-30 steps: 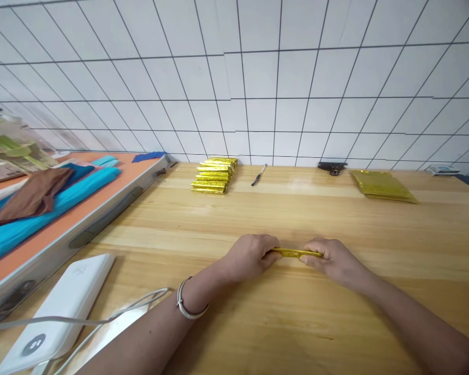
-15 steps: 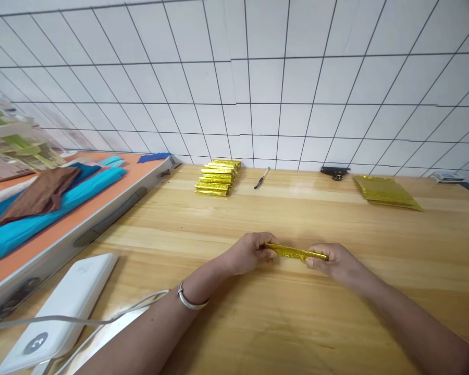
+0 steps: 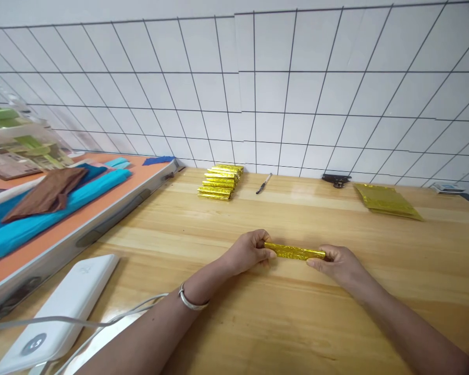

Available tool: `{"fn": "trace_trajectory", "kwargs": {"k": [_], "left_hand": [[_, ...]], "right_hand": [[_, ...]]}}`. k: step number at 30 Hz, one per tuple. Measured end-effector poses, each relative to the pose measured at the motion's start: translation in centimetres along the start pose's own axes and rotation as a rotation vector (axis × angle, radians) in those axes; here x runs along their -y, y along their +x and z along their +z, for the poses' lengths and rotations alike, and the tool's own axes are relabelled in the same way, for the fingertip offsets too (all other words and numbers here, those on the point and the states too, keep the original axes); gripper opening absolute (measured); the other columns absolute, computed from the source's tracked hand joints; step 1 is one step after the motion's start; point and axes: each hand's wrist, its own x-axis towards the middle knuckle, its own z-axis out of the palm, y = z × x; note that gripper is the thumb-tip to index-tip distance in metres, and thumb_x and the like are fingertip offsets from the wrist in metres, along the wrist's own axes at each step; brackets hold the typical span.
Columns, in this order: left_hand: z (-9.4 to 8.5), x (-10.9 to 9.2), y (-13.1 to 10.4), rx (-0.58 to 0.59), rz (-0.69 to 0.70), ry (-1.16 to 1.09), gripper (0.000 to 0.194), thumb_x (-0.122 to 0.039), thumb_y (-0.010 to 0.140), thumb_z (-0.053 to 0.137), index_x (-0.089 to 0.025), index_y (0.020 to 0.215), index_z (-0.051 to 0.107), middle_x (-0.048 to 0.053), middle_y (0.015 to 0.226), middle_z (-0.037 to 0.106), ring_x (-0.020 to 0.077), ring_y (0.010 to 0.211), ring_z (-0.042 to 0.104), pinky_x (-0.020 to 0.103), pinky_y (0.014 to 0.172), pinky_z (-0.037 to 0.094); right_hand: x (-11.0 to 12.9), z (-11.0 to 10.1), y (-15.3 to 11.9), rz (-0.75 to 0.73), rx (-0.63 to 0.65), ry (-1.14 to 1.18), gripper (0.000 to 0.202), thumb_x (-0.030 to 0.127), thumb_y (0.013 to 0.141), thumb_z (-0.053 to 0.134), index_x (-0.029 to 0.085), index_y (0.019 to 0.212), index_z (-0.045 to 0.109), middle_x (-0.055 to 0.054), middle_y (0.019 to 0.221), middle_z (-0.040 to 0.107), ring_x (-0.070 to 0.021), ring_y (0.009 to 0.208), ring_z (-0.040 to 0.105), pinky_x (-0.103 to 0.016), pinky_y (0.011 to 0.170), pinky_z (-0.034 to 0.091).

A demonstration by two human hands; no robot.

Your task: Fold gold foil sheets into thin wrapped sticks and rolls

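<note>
A narrow strip of shiny gold foil [image 3: 295, 252] stretches between my hands, just over the wooden table [image 3: 234, 323]. Its left end is pinched by my left hand [image 3: 252, 251], which has a silver bangle on the wrist. The thumb and fingers of my right hand [image 3: 332, 260] grip the right end. Toward the wall, several gold foil rolls [image 3: 220, 182] lie stacked side by side. A flat sheet of gold foil [image 3: 389, 200] rests at the back right.
A pen [image 3: 263, 184] and a black clip [image 3: 336, 180] lie near the wall. On the left are a white power bank [image 3: 58, 312] with cables and an orange-topped box [image 3: 113, 200] bearing blue and brown folded material. A small box [image 3: 447, 188] stands at the far right.
The foil strip has turned in my fingers and now shows a broader, flatter face. Both hands stay in nearly the same place, while the camera view has tilted slightly.
</note>
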Motion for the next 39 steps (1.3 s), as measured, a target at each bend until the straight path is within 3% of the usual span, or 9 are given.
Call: {"fn": "trace_trajectory", "kwargs": {"k": [8,14,18,26,34,39], "left_hand": [[-1.0,0.7,0.2,-0.014,0.005,0.039,0.026,-0.026,0.069,0.068,-0.017,0.079,0.046,-0.005,0.062,0.056,0.0072,0.048,0.053,0.018,0.047,0.041],[-1.0,-0.4,-0.1,0.069,-0.037,-0.074,0.030,-0.029,0.069,0.069,-0.016,0.082,0.045,-0.002,0.063,0.060,0.0109,0.057,0.061,0.019,0.055,0.044],[-0.8,-0.8,-0.2,0.025,-0.003,-0.095,0.030,-0.028,0.069,0.068,-0.016,0.079,0.042,-0.003,0.063,0.059,0.0096,0.052,0.059,0.020,0.052,0.044],[-1.1,-0.3,-0.1,-0.030,0.035,0.120,0.023,-0.023,0.073,0.059,-0.019,0.084,0.038,-0.005,0.063,0.059,0.0055,0.044,0.048,0.015,0.041,0.031],[-1.1,-0.3,-0.1,0.038,0.020,0.023,0.028,-0.028,0.075,0.058,-0.019,0.085,0.035,-0.001,0.070,0.062,0.0108,0.052,0.060,0.021,0.052,0.043],[-1.0,-0.4,-0.2,-0.010,0.046,0.160,0.022,-0.026,0.076,0.056,-0.019,0.084,0.036,-0.004,0.064,0.060,0.0060,0.044,0.048,0.016,0.043,0.033]], "right_hand": [[0.2,-0.6,-0.1,-0.051,0.072,0.082,0.032,0.048,0.075,0.055,0.018,0.066,0.052,0.005,0.058,0.034,-0.0093,0.055,0.030,-0.023,0.051,0.022],[0.2,-0.8,-0.4,-0.040,-0.022,0.016,0.035,0.048,0.076,0.052,0.017,0.060,0.049,0.005,0.055,0.033,-0.0089,0.053,0.030,-0.023,0.050,0.021],[0.1,-0.7,-0.3,-0.059,-0.044,-0.004,0.035,0.048,0.078,0.051,0.017,0.061,0.048,0.005,0.056,0.037,-0.0094,0.054,0.032,-0.024,0.051,0.023],[0.4,-0.4,-0.5,-0.037,-0.036,-0.049,0.033,0.046,0.077,0.051,0.019,0.060,0.044,0.006,0.054,0.036,-0.0092,0.052,0.033,-0.023,0.050,0.024],[-0.4,-0.7,-0.2,-0.084,0.027,0.014,0.033,0.048,0.078,0.050,0.017,0.066,0.051,0.004,0.058,0.043,-0.0093,0.054,0.037,-0.023,0.052,0.027],[-0.5,-0.4,-0.1,-0.039,-0.019,0.003,0.031,0.046,0.077,0.053,0.016,0.066,0.051,0.005,0.055,0.042,-0.0087,0.052,0.035,-0.022,0.050,0.026]]}}
